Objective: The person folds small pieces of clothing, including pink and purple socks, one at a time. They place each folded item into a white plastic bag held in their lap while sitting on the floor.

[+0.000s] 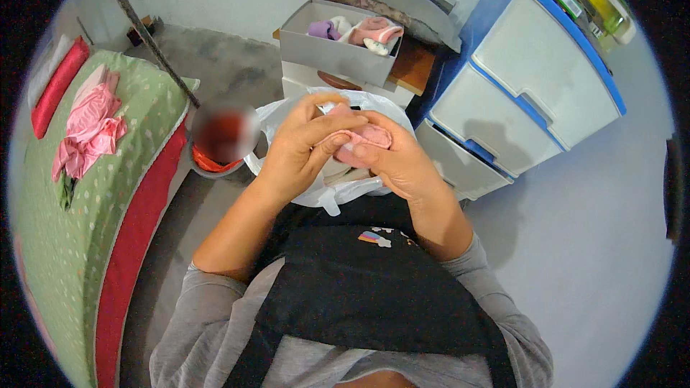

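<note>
A small pink cloth item (372, 137), perhaps a sock, is bunched between both hands. My left hand (304, 140) grips its left side with fingers and thumb. On its right side, my right hand (399, 156) holds it with the thumb pressed on the fabric. Both hands are over an open white plastic bag (388, 101) at my lap, with pale cloth partly showing inside. Beyond the bag, an open grey box (334, 54) holds rolled purple, white and pink cloth items (374, 29).
A bed with a green patterned sheet (108, 194) lies at left, with pink satin cloth (89, 129) on it. A bucket with a red lining (215, 161) stands beside it. White and blue plastic drawers (544, 59) are at right. A dark pole (145, 32) slants at upper left.
</note>
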A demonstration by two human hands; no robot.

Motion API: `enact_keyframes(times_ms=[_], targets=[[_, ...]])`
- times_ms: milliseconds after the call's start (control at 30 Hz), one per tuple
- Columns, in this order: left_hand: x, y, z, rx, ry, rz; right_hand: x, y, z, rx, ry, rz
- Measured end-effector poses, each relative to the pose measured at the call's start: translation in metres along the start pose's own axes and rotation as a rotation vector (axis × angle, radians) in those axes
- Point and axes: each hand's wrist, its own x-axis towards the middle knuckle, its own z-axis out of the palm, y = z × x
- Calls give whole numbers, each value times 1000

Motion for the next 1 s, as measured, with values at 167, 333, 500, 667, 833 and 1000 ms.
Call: enact_keyframes(times_ms=[167, 333, 500, 667, 833, 1000], targets=[[-3, -1, -7, -105, -12, 10, -8, -17, -7, -393, -18, -22], [-13, -8, -7, -796, -88, -338, -13, -19, -20, -323, -62, 119], [-17, -31, 0, -1229, -73, -445, -5, -16, -14, 137, 63, -53], [-11, -8, 8, -848, 54, -405, -4, -17, -28, 136, 181, -115], [-5, 8, 25, -797, 143, -414, -2, -11, -19, 219, 218, -75], [-9, -7, 25, -871, 120, -508, -7, -14, -13, 163, 131, -66]])
